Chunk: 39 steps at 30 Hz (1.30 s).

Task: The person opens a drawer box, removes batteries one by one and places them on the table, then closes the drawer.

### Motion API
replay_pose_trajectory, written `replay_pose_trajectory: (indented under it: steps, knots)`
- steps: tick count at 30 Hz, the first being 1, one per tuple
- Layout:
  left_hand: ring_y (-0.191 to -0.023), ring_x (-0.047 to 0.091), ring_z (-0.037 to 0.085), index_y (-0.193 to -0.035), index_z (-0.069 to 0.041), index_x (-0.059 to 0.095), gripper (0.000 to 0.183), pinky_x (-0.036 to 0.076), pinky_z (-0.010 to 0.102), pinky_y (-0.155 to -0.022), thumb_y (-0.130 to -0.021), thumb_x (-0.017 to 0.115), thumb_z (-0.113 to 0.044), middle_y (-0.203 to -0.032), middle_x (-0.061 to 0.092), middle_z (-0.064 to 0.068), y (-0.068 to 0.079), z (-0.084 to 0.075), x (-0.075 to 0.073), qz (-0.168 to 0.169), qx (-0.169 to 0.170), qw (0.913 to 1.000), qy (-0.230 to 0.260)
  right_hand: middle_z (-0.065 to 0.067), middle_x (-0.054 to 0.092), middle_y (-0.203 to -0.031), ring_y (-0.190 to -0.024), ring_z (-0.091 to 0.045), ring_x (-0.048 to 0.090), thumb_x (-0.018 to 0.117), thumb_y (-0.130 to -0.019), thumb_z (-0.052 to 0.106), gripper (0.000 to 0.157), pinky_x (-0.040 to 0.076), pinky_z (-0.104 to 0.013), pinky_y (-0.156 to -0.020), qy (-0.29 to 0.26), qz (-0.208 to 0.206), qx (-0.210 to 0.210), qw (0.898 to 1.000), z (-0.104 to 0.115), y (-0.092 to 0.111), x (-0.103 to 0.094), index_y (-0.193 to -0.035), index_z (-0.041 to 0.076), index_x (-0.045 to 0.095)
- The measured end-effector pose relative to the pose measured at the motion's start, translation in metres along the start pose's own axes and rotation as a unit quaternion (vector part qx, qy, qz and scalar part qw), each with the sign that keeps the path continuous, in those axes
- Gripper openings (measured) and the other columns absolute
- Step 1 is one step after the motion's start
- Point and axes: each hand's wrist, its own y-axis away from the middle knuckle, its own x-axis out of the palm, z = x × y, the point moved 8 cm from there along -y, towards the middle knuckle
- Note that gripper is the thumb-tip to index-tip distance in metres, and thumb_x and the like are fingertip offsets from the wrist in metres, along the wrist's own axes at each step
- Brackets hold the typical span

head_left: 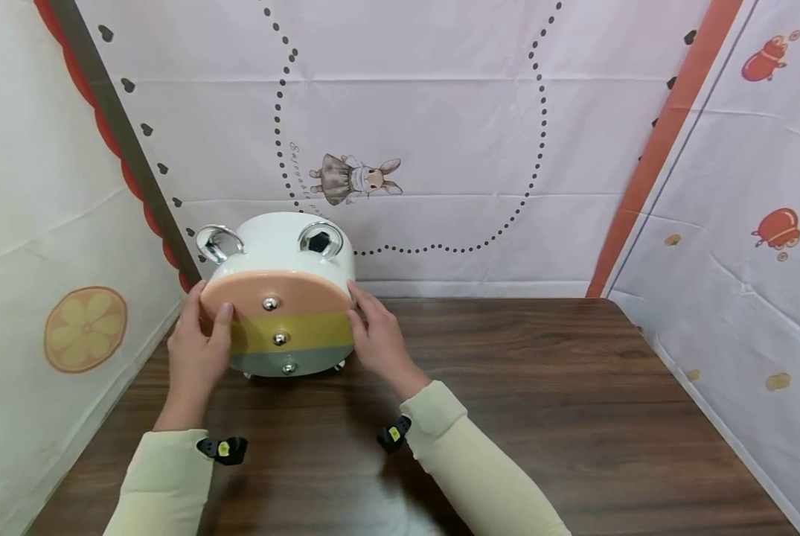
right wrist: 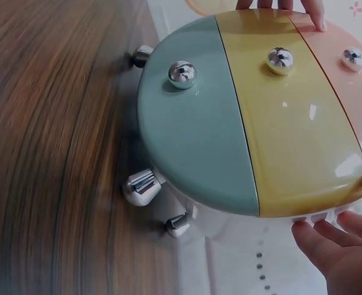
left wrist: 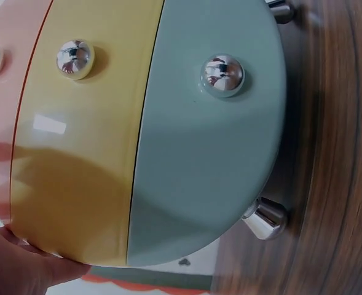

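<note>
A small rounded drawer box (head_left: 286, 246) stands at the left back of the table, with a white body and two silver ear-like loops on top. Its front has a pink drawer, a yellow drawer (left wrist: 82, 135) and a grey-green drawer (right wrist: 199, 135), each with a silver knob. The left hand (head_left: 200, 350) grips the box's left side, thumb on the front edge. On the opposite side the right hand (head_left: 382, 342) holds it, thumb near the front rim and fingers along the side. Short silver feet (right wrist: 142, 187) show underneath; whether all touch the table cannot be told.
The dark wood table (head_left: 520, 387) extends to the right and front. Printed white cloth (head_left: 440, 149) hangs close behind the box, with more cloth along the left side (head_left: 31, 223) and right side (head_left: 728, 246).
</note>
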Motion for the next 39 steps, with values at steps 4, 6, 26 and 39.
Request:
replay_pose_trajectory:
  steps: [4,6,26,39]
  knots:
    - [-0.122,0.05,0.042,-0.153,-0.036,0.024,0.059,0.039,0.065,-0.097,-0.098,0.044,-0.046,-0.138,0.05,0.02,0.005,-0.009,0.013,0.001,0.017,0.9998,0.006,-0.006,0.05,-0.145,-0.128,-0.02,0.053,0.048,-0.101,0.017,0.049,0.052,-0.03,-0.092,-0.003,-0.008,0.012,1.0,-0.009,0.004,-0.013,-0.149,0.02,0.039]
    - [-0.123,0.048,0.043,-0.153,-0.035,0.024,0.059,0.038,0.065,-0.098,-0.098,0.045,-0.045,-0.139,0.049,0.02,0.006,-0.013,0.018,-0.001,0.026,0.9996,0.007,-0.006,0.049,-0.146,-0.127,-0.02,0.054,0.047,-0.101,0.017,0.049,0.052,-0.03,-0.092,-0.004,-0.011,0.019,1.0,-0.013,0.006,-0.019,-0.149,0.021,0.039]
    - [-0.124,0.05,0.046,-0.154,-0.027,0.024,0.064,0.039,0.064,-0.099,-0.098,0.049,-0.043,-0.139,0.049,0.023,0.023,-0.054,0.074,0.03,0.098,0.9947,0.003,-0.008,0.056,-0.139,-0.123,-0.023,0.058,0.047,-0.102,0.019,0.045,0.051,-0.037,-0.095,-0.013,-0.065,0.068,0.995,-0.051,0.028,-0.08,-0.146,0.022,0.044]
    - [-0.126,0.051,0.041,-0.154,-0.026,0.023,0.065,0.041,0.059,-0.101,-0.098,0.053,-0.035,-0.14,0.049,0.019,0.033,-0.083,0.108,0.047,0.142,0.9886,0.018,-0.006,0.055,-0.141,-0.126,-0.022,0.056,0.046,-0.102,0.022,0.044,0.049,-0.04,-0.099,-0.019,-0.091,0.1,0.991,-0.076,0.038,-0.115,-0.146,0.023,0.045]
